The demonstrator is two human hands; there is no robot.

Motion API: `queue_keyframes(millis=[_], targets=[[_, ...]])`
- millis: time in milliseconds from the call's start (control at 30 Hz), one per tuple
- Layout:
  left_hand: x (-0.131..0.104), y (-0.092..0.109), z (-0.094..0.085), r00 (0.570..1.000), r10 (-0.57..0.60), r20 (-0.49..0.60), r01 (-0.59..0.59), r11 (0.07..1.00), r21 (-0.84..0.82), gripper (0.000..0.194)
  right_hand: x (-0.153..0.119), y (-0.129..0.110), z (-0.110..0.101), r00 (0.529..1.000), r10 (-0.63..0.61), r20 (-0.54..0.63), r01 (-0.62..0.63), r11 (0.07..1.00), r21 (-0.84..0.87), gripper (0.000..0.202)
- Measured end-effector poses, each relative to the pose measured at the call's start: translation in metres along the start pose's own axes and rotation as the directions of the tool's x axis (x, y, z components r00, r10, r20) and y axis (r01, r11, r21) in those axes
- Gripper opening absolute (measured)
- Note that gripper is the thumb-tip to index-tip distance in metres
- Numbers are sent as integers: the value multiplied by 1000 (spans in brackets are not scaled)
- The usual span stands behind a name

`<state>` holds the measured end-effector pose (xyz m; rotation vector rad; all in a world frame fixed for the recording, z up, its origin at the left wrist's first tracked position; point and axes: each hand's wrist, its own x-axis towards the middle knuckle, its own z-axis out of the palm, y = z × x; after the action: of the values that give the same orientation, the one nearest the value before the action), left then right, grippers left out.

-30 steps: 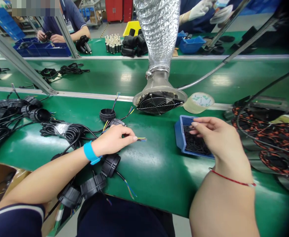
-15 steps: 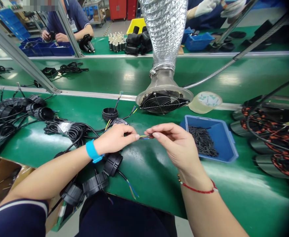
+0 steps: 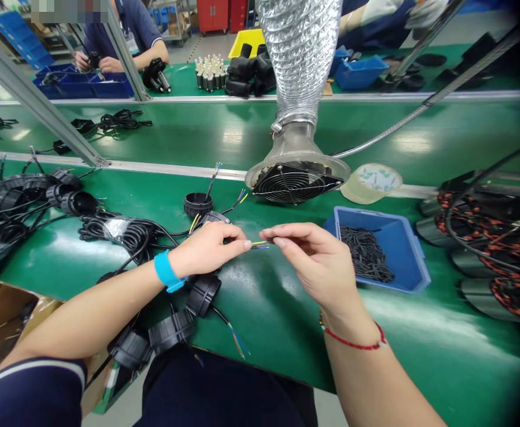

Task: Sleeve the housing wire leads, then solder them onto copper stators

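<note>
My left hand [image 3: 213,246], with a blue band at its wrist, pinches a cable end whose thin coloured wires [image 3: 260,244] stick out to the right. Close to the wire tips, my right hand [image 3: 315,255] is closed, thumb against fingers, on a small dark piece that is mostly hidden. Black threaded rings [image 3: 204,295] with cables through them lie around my left forearm. A coiled black cable [image 3: 124,231] rests left of my left hand. Right of my right hand stands a blue bin [image 3: 404,252] holding many short black tubes [image 3: 364,252].
A fume duct with a fan guard [image 3: 293,184] hangs just beyond my hands. A tape roll [image 3: 370,182] sits behind the bin, and metal cylinders with orange-black wires [image 3: 482,296] stand far right. A cardboard box [image 3: 2,332] is at lower left. Two other people work across the bench.
My right fingertips have drawn slightly back from the wire tips, which show more now. My left hand has stayed almost still.
</note>
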<state>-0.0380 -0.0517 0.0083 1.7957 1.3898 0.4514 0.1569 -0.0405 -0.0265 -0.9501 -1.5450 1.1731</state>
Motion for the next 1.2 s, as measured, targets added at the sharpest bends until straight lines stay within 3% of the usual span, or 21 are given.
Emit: queue_keyframes(millis=[267,400,500,667,833,933,1000,1067,1100,1200], targets=[[1,-1,-2,1000,22,15,-22,1000,3,27,0,5,5,1000,-22,21,26,977,-210,12],[-1,-1,-7,989,102,104,-118,980,162,21,2,8,1,998,46,32,-37,970,-241,17],[-3,-2,-8,994,63,91,-89,944,317,22,5,8,-6,987,117,109,-81,955,-285,19],[-3,-3,-3,994,72,80,-99,907,409,18,7,2,-13,955,186,233,-80,913,-401,18],[-2,-5,4,988,118,103,-151,894,422,13,4,3,3,917,160,365,21,895,-446,15],[-3,-4,4,989,118,87,-143,892,428,11,3,8,12,898,159,411,11,924,-382,14],[-4,-3,-1,993,112,26,-113,909,401,10,5,11,9,943,122,311,-30,958,-287,15],[-4,-3,-11,989,108,-96,-74,950,303,9,9,12,-4,993,75,89,-58,981,-185,24],[-3,-4,-17,978,101,-184,-58,972,226,9,11,12,-12,997,59,-47,-65,986,-153,26],[1,-14,-35,884,45,-466,-45,999,10,10,20,12,-43,923,37,-383,-112,978,-178,25]])
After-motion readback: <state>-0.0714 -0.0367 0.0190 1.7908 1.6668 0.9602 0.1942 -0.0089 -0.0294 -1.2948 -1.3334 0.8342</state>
